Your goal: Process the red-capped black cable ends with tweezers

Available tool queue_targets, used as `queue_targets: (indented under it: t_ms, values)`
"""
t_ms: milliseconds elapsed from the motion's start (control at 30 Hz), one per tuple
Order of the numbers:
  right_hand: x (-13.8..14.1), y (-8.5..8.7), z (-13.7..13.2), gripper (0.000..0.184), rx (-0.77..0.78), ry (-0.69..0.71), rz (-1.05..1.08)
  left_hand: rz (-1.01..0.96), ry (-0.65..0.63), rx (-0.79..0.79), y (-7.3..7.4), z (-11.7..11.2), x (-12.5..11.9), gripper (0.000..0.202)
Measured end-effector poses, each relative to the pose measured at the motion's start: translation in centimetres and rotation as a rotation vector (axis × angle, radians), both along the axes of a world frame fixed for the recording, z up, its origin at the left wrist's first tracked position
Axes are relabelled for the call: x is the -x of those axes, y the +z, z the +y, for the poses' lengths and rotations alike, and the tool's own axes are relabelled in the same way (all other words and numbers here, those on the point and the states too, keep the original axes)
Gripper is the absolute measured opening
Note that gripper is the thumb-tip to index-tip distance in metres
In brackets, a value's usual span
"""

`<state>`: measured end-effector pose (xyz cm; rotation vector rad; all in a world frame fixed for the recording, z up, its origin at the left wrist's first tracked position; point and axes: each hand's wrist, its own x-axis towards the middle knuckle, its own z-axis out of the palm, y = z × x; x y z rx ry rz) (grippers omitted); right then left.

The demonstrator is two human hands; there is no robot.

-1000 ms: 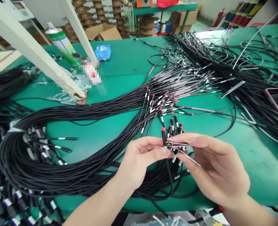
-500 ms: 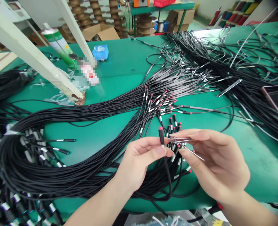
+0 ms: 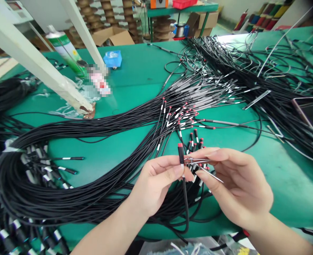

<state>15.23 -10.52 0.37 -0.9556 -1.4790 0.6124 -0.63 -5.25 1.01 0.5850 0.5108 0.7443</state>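
Between the thumb and fingers of my left hand (image 3: 155, 182) is a black cable (image 3: 181, 154) with a red tip and a white band, its end pointing up. From that grip the cable hangs down in a bend. My right hand (image 3: 239, 184) pinches thin metal tweezers (image 3: 211, 174), whose arms spread between thumb and fingers. Their narrow end reaches left to the cable just below its black head; whether it touches is too small to tell. Several more red-tipped cable ends (image 3: 192, 136) lie just behind my hands.
A thick bundle of black cables (image 3: 66, 189) curves across the green table (image 3: 137, 76). More cables (image 3: 241, 74) heap at the right, near a phone (image 3: 312, 111). White posts (image 3: 47, 67), a green spray can (image 3: 66, 51) and a blue box (image 3: 112, 59) stand at the back left.
My right hand and the tweezers have moved slightly left, bringing the narrow end closer to the cable. My left hand keeps its hold on the cable.
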Motion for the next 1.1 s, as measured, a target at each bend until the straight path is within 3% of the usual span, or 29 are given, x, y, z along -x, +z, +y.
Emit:
queue_targets:
  t_ms: [333,500,600,733,833,967,1100]
  values:
    - [-0.1,-0.6,-0.2,0.051,-0.007,-0.044,-0.141,0.043,-0.018,-0.026,0.0,-0.2,0.0,0.011]
    - [-0.2,-0.4,-0.1,0.041,-0.058,-0.122,-0.253,0.085,-0.005,-0.029,-0.3,-0.1,0.0,0.007]
    - [-0.3,-0.2,0.1,0.041,-0.047,-0.141,-0.207,0.125,-0.024,-0.065,-0.5,-0.2,-0.1,0.008]
    - [-0.6,0.1,0.2,0.044,-0.081,-0.304,0.017,0.348,-0.121,-0.233,-0.9,-0.9,-0.6,0.025]
    - [-0.9,0.4,0.4,0.045,-0.12,-0.434,0.047,0.562,-0.211,-0.436,-1.1,-1.2,-0.9,0.038]
    - [-1.1,0.0,0.8,0.051,0.022,-0.259,-0.052,0.828,-0.173,-0.775,-1.1,0.1,-0.1,0.022]
    - [-1.0,-0.3,1.2,0.049,0.128,-0.144,-0.323,1.341,0.006,-1.061,-1.4,2.4,1.3,0.017]
